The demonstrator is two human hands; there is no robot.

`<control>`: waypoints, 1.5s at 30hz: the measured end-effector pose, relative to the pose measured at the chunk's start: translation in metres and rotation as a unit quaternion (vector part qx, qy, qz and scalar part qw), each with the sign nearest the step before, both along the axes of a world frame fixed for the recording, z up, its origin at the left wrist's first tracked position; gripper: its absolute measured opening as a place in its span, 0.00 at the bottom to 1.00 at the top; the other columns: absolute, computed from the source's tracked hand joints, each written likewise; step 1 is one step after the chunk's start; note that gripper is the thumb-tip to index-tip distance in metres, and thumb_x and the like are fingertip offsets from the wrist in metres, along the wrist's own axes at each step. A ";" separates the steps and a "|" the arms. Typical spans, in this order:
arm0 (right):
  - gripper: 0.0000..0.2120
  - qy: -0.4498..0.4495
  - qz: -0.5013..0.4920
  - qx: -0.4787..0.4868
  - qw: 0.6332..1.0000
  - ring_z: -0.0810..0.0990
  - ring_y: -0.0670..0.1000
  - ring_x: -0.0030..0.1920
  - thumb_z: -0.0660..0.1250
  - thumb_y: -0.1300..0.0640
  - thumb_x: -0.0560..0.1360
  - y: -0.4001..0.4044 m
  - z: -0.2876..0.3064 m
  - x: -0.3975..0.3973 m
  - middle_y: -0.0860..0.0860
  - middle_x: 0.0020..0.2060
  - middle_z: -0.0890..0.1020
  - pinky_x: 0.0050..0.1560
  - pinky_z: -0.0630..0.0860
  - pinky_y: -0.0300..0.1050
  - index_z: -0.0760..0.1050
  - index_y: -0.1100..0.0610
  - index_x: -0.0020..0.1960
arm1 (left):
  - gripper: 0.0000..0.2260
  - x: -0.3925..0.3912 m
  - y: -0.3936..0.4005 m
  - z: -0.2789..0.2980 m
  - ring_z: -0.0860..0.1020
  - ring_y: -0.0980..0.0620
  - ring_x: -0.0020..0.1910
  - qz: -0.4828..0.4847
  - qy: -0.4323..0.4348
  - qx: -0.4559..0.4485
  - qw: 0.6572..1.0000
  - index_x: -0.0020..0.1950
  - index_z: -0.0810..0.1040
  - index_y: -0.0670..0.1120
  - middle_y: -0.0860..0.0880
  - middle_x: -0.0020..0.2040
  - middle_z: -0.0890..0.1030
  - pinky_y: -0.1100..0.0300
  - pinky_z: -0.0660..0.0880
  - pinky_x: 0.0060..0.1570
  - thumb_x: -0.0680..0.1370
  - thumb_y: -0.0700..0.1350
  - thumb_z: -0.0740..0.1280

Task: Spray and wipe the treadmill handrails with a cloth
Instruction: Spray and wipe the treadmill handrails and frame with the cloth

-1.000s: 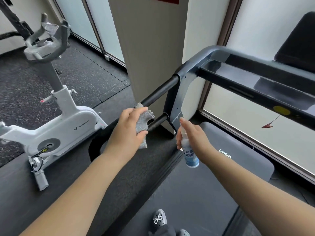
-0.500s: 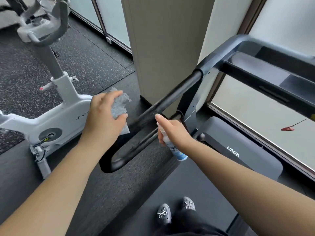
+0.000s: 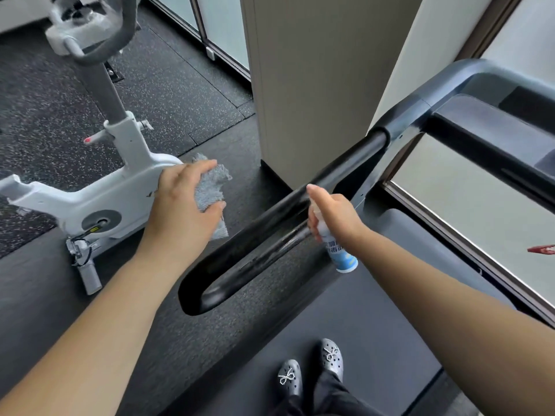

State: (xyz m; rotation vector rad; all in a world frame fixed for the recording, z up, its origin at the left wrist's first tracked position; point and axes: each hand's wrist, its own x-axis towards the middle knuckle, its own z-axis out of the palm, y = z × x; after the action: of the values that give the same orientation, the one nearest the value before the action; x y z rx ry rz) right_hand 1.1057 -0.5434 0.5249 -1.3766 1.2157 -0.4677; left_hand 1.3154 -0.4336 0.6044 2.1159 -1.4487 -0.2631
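The treadmill's black left handrail [image 3: 270, 223] loops from the grey frame down toward me across the middle of the view. My right hand [image 3: 336, 214] grips a small white and blue spray bottle [image 3: 341, 250] right beside the rail, index finger on top of the nozzle. My left hand [image 3: 183, 211] holds a grey fluffy cloth [image 3: 211, 187] to the left of the rail, a short gap away from it, not touching.
A white exercise bike [image 3: 99, 187] stands at the left on the speckled rubber floor. A beige pillar [image 3: 312, 85] rises just behind the handrail. The treadmill console frame [image 3: 480, 127] is at the right, the belt [image 3: 360, 340] under my grey shoes [image 3: 312, 370].
The view has shifted so the handrail now lies lower and nearer. My left hand with the cloth has drawn back from the rail to its left; my right hand brought the bottle close to the rail.
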 end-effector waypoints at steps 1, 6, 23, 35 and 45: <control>0.31 -0.001 -0.008 -0.002 1.000 0.72 0.54 0.23 0.56 0.42 0.78 -0.007 0.001 -0.005 0.58 0.21 0.73 0.30 0.71 0.38 0.69 0.60 0.24 | 0.25 -0.002 -0.002 0.000 0.65 0.60 0.56 -0.003 0.001 0.000 1.000 0.67 0.70 0.56 0.49 0.63 0.67 0.71 0.56 0.59 0.72 0.41 0.71; 0.30 0.005 -0.080 -0.010 0.997 0.73 0.55 0.22 0.56 0.44 0.77 -0.042 0.006 -0.025 0.56 0.20 0.75 0.35 0.74 0.44 0.69 0.59 0.22 | 0.26 -0.011 -0.015 0.000 0.68 0.55 0.62 -0.021 -0.002 0.019 1.000 0.68 0.69 0.56 0.50 0.66 0.67 0.69 0.57 0.60 0.73 0.42 0.71; 0.32 -0.033 -0.110 0.014 0.993 0.75 0.54 0.25 0.56 0.40 0.78 -0.048 0.011 -0.081 0.56 0.23 0.76 0.38 0.76 0.46 0.70 0.62 0.26 | 0.26 -0.092 -0.067 -0.071 0.67 0.42 0.67 -0.184 -0.137 0.094 0.969 0.75 0.60 0.44 0.43 0.71 0.66 0.51 0.64 0.65 0.79 0.49 0.62; 0.32 -0.049 -0.125 0.035 0.990 0.75 0.56 0.26 0.57 0.39 0.78 -0.058 0.008 -0.112 0.57 0.25 0.76 0.38 0.75 0.47 0.70 0.59 0.23 | 0.20 -0.151 -0.185 -0.059 0.71 0.44 0.63 -0.145 -0.007 0.054 0.988 0.72 0.64 0.50 0.45 0.69 0.68 0.53 0.67 0.57 0.80 0.46 0.60; 0.31 -0.091 -0.128 0.020 0.987 0.75 0.56 0.26 0.56 0.41 0.80 -0.070 0.016 -0.124 0.58 0.24 0.76 0.38 0.75 0.46 0.69 0.60 0.25 | 0.37 -0.178 -0.198 -0.082 0.73 0.38 0.59 -0.141 -0.215 0.082 0.963 0.77 0.48 0.42 0.40 0.69 0.65 0.46 0.72 0.53 0.77 0.57 0.62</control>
State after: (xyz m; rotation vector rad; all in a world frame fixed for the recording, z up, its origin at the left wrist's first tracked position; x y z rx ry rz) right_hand 0.9821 -0.6137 0.5407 -1.1215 1.2487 -0.7306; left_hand 1.1375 -0.6316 0.5220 2.1829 -2.0489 -0.0250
